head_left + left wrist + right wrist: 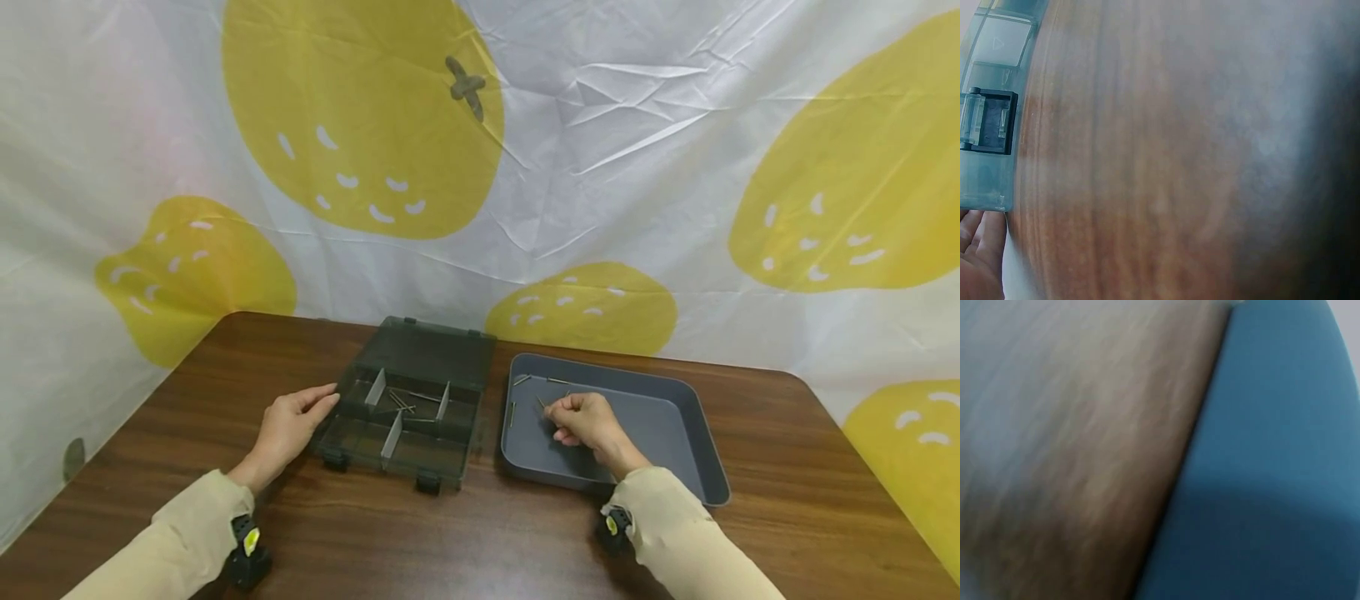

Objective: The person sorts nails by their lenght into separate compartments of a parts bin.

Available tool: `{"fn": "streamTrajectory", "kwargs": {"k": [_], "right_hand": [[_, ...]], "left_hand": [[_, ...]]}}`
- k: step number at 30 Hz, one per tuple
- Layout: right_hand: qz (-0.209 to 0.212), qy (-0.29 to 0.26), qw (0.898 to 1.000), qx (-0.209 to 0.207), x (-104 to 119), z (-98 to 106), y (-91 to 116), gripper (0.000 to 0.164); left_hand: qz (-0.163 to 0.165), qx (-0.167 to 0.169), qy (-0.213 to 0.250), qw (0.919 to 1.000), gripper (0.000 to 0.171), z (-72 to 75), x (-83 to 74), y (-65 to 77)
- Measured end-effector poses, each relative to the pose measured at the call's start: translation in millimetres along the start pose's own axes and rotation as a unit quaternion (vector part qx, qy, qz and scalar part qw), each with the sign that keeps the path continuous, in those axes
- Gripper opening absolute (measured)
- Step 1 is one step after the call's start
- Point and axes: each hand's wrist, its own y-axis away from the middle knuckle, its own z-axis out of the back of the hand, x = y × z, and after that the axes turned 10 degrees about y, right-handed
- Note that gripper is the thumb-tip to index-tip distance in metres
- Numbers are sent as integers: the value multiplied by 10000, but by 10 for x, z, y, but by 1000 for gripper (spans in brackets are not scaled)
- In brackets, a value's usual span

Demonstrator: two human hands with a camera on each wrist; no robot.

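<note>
My left hand [288,427] rests against the left wall of an open, dark see-through compartment box [435,450], its fairly straight fingers [991,240] touching the side. Several thin metal pins [401,402], perhaps nails or screws, lie in the box's middle compartment between grey dividers. Over the grey tray [637,417], my right hand [588,423] pinches another thin metal pin [540,402] between thumb and fingertips; its tip pokes out to the left. More loose pins [513,414] lie along the tray's left and back. The right wrist view shows no fingers.
The box's lid [427,354] leans open toward the back. Two black latches [428,484] sit at its front. The brown wooden table [360,542] meets a white curtain [562,167] with yellow fruit prints behind. Between box and tray is a narrow gap.
</note>
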Motion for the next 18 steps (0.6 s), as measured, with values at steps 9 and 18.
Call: {"fn": "streamTrajectory", "kwargs": {"k": [9,18], "right_hand": [[312,-439,9985,114,237,-109,69,20],[544,-952,9927,511,532,-382,156,18]], "left_hand": [[-37,-35,-23,10000,43,2,4,-2],[-78,-9,-47,10000,43,1,-5,9]]}}
